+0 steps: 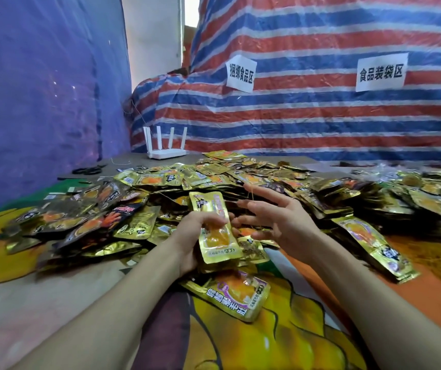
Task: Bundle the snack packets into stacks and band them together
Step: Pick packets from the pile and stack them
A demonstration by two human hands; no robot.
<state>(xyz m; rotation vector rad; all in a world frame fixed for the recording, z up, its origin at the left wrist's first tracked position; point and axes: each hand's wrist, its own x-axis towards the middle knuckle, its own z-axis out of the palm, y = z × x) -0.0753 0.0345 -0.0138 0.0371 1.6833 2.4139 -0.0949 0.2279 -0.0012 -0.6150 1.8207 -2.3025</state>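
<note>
Few packets [215, 233], seemingly light, floppy and slippery, gripped round their middle by left hand [187, 236]; right hand [280, 217] spread open

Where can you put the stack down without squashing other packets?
Bare cloth lies near left, between the left arm and the pile. Another bare patch is near right, between the right arm and the long bundle. A little grey tabletop shows between scissors and router. The middle and far right are crowded.
</note>
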